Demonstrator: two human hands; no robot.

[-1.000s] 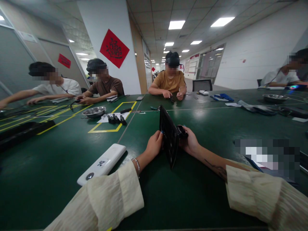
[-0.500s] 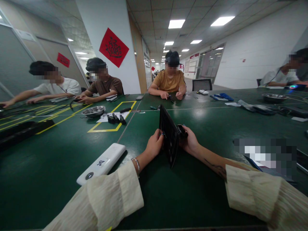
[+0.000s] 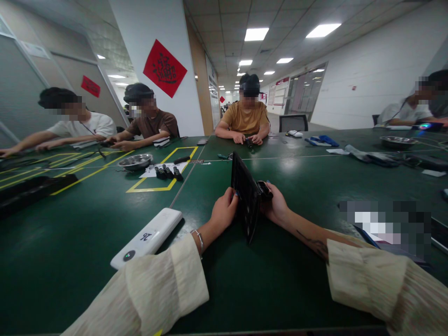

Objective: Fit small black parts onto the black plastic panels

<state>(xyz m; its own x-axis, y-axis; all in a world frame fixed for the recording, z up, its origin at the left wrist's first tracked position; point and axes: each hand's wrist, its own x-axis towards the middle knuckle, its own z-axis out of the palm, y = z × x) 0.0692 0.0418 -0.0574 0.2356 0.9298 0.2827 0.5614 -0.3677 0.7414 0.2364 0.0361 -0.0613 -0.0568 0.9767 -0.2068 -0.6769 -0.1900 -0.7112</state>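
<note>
A flat black panel point(image 3: 244, 196) stands on its edge on the green table point(image 3: 280, 280), in the middle of the view. My left hand point(image 3: 224, 211) presses against its left face with fingers curled at the edge. My right hand point(image 3: 276, 205) is behind its right side, closed on a small black part point(image 3: 264, 189) fixed to the panel. Both forearms in cream sleeves rest on the table.
A white power bank point(image 3: 147, 238) lies left of my left arm. Further left are a yellow-taped rectangle, small black parts point(image 3: 168, 173) and a metal bowl point(image 3: 135, 162). Several other people sit around the table. A blurred item point(image 3: 388, 224) lies at right.
Almost nothing has changed. My hands stay on the upright panel; the view has shifted very slightly.
</note>
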